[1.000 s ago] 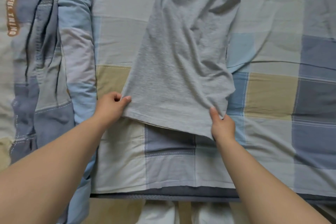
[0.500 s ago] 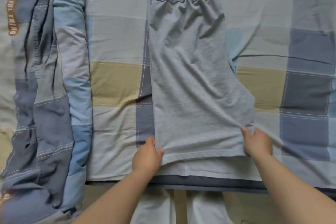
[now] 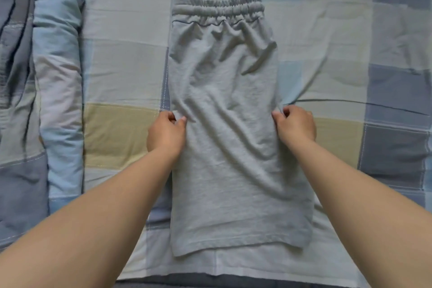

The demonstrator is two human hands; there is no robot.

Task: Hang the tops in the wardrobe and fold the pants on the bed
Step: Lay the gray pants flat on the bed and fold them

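Observation:
Grey shorts (image 3: 229, 147) lie flat on the bed, folded in half lengthwise, with the elastic waistband at the far end and the hem near the bed's front edge. My left hand (image 3: 166, 133) pinches the shorts' left edge about midway along their length. At the same height my right hand (image 3: 294, 125) pinches the right edge. Both forearms reach in from below on either side of the shorts.
The bed is covered by a checked sheet (image 3: 117, 72) in blue, grey, white and beige. A rolled-up quilt (image 3: 42, 100) of similar colours runs along the left side. The bed's front edge (image 3: 210, 282) lies just below the shorts' hem.
The shorts were pulled toward me by the hem and laid flat. Both hands then left the hem and moved up to grip the side edges at mid-length.

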